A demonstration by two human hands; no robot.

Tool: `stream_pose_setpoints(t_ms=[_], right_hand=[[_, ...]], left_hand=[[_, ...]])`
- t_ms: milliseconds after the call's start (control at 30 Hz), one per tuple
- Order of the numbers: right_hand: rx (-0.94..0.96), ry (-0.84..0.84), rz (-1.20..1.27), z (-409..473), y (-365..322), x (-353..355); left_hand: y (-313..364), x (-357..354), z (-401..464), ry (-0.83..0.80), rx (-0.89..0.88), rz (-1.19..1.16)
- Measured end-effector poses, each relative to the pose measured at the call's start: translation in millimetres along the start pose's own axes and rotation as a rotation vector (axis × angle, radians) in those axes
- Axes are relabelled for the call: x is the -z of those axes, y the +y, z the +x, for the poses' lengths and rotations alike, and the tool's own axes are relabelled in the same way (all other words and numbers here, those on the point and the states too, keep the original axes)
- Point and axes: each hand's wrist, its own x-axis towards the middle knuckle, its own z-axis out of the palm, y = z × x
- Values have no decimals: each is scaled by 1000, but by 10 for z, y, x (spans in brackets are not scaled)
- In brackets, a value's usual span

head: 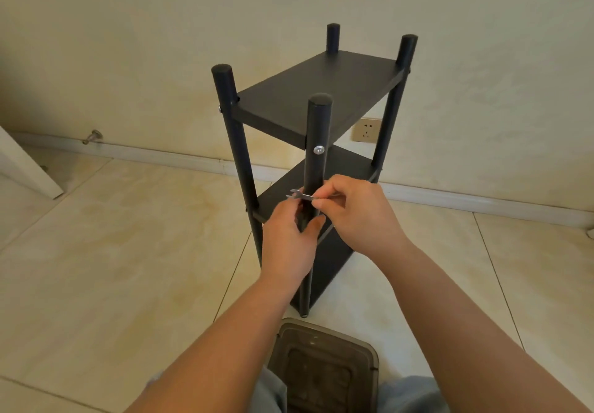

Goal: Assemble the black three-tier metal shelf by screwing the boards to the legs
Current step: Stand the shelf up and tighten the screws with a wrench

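- A black metal shelf stands upright on a pale tiled floor, close to a cream wall.
- Three black boards are fixed between four round black legs; the top board sits just below the leg tops.
- A silver screw shows on the nearest leg, at the level of the top board.
- The left hand curls round the nearest leg, at about the height of the middle board.
- The right hand pinches a small flat silver wrench, held level against the front of that leg.
- The two hands are close together, nearly touching.
- A wall socket sits low on the wall behind the shelf.
- A brown stool lies at the bottom edge, between the person's knees.
- A door stopper sticks out from the skirting on the left.
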Motion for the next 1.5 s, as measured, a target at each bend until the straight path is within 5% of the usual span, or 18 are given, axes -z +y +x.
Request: stream_pose_setpoints(t_ms=[400,600,767,900,1500], right_hand=[[13,-231,237,32,-77,12],[-144,-258,204,139,0,280],[-282,-29,274,236,32,208],[-209,107,295,273,-35,55],[-147,28,227,276,-118,-6]], left_hand=[[-80,228,85,15,101,-62],[-106,282,127,-27,136,-82],[-132,309,151,-14,128,-78],[-138,300,158,-7,123,-83],[-167,342,141,26,91,-170]])
